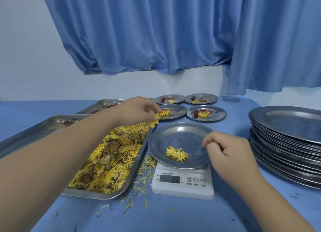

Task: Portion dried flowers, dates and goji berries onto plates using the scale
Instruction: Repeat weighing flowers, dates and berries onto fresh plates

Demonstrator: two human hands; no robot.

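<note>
A steel plate (pixel 175 132) sits on the white digital scale (pixel 182 181) with one yellow dried flower (pixel 176 153) in it. My left hand (pixel 137 110) pinches another yellow dried flower (pixel 153 121) above the far corner of the big tray of dried flowers (pixel 111 160). My right hand (pixel 227 153) hovers over the plate's right rim with fingers curled; nothing shows in it. Several filled plates with flower, date and goji berries lie behind, the nearest right one being plate (pixel 217 112).
A tall stack of steel plates (pixel 286 141) stands at the right. Two more trays (pixel 52 125) with dates and berries lie at the left, partly hidden by my left arm. Loose petals are scattered on the blue tablecloth (pixel 156 214). Blue curtains hang behind.
</note>
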